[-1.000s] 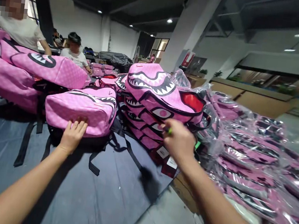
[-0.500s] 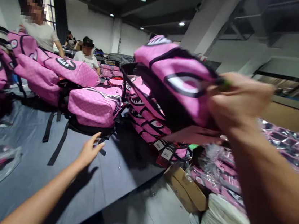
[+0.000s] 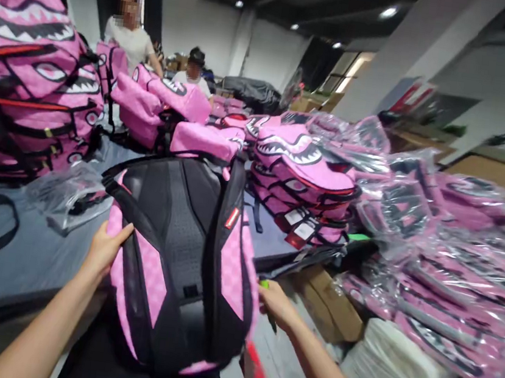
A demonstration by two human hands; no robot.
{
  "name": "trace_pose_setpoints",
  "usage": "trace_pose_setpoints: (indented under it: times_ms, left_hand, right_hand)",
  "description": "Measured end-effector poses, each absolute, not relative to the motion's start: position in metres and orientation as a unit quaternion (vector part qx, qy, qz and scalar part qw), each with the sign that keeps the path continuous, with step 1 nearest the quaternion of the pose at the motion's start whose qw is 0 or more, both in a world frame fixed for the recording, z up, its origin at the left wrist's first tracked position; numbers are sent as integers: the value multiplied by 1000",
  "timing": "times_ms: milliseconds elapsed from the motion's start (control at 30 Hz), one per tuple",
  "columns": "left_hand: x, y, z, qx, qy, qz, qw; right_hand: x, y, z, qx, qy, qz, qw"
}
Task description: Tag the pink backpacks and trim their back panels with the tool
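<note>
A pink and black backpack (image 3: 180, 254) is upright in front of me, with its padded back panel and shoulder straps facing me. My left hand (image 3: 109, 248) grips its left side, thumb over the pink edge. At the opposite side my right hand (image 3: 278, 302) is closed against the bag's edge. It also has a small bright green item (image 3: 264, 283) in it, mostly hidden by the fingers. A red tag (image 3: 256, 367) hangs blurred below the right hand. The backpack's front is turned away and hidden.
Stacked pink backpacks (image 3: 301, 164) with tags stand on the grey table (image 3: 54, 263); a taller stack (image 3: 31, 76) rises at left. Plastic-wrapped bags (image 3: 443, 286) are heaped at right, near a cardboard box (image 3: 328, 299) and a white bundle (image 3: 396, 366). Two people (image 3: 130, 39) are across the table.
My right hand has brought the backpack from the stack at right down in front of me, its back now facing me. My left hand has taken hold of its side. The view has shifted.
</note>
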State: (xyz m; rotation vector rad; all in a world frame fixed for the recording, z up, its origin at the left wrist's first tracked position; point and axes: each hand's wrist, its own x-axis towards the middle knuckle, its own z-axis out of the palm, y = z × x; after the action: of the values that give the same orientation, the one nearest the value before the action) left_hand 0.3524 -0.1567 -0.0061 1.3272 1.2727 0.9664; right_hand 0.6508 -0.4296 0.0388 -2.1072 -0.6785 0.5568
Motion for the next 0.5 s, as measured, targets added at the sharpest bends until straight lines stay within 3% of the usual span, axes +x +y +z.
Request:
trace_pose_setpoints:
  times_ms: [167,233,333,500]
  left_hand:
    - [315,-154,-43,581,633,338,385]
    - [316,-156,-49,596,634,334,363]
    - [320,-159,-54,613,635,327,337]
    - [309,-170,-50,625,658,308,286]
  right_hand:
    - [632,-412,55,-783,-289,214,507]
    - [597,-394,69,-689,-371,283,554]
    - [527,-355,55,-618,-450,426,484]
    - [518,-332,-23,-637,-573,167,488]
